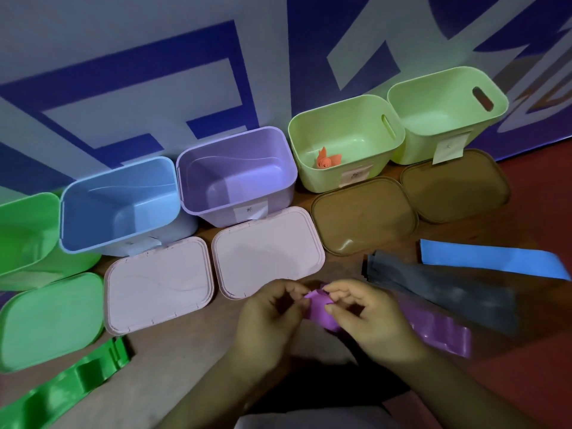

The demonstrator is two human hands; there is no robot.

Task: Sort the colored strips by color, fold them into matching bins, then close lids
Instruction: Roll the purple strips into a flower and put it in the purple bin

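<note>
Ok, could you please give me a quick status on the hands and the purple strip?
Left hand and right hand both pinching purple strip, end curled up. Purple bin open, nothing in it. Pink lid lies flat between hands and bin.

Purple strip (439, 335); grey strip (448, 289); blue strip (495, 258); green strip (62, 388).

Purple bin (247, 168) stands open-topped, flanked by blue bin (123, 196) and lime bin (340, 131).
</note>
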